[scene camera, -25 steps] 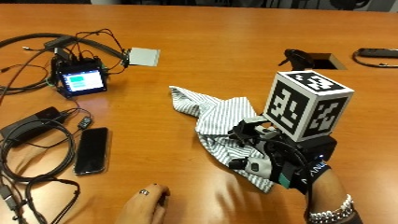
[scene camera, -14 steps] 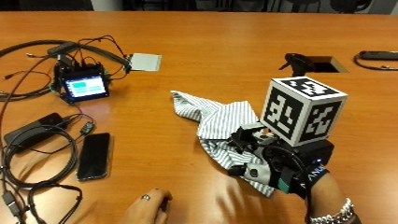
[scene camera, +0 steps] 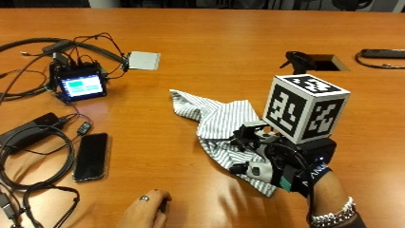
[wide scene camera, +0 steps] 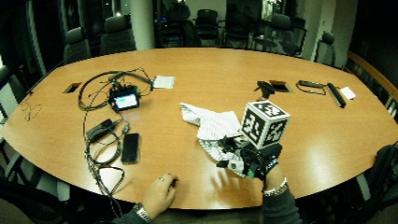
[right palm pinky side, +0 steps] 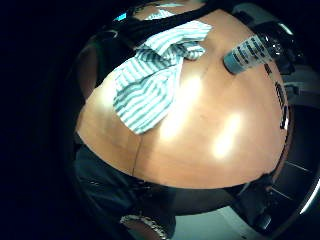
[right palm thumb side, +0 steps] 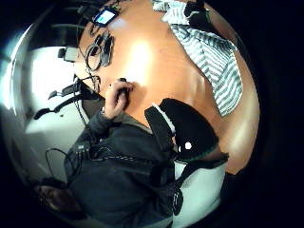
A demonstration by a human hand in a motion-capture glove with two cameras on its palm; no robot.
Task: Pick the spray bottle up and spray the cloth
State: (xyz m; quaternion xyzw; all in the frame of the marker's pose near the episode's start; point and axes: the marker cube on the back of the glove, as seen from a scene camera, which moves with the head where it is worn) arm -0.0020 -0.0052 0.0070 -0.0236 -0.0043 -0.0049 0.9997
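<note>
A blue-and-white striped cloth (scene camera: 215, 121) lies crumpled on the wooden table (scene camera: 208, 47). My gloved right hand (scene camera: 275, 159) hovers over the cloth's near right end with relaxed fingers and holds nothing. The spray bottle (right palm pinky side: 247, 52) stands beyond the hand, to its right. It is clear, with a printed label. In the outside view only its black trigger head (scene camera: 297, 60) shows above the hand, beside a table cutout (scene camera: 329, 61). The thumb side palm view shows the cloth (right palm thumb side: 209, 57) spread on the table below the palm.
A bare left hand (scene camera: 145, 209) rests at the table's front edge. At the left are a phone (scene camera: 91, 156), cables (scene camera: 32, 142), a small lit screen (scene camera: 81, 85) and a grey pad (scene camera: 142, 60). A black strap (scene camera: 380, 53) lies at the far right.
The gloved hand has edged slightly left above the cloth's near end. Nothing was taken hold of; cloth and bottle lie as before.
</note>
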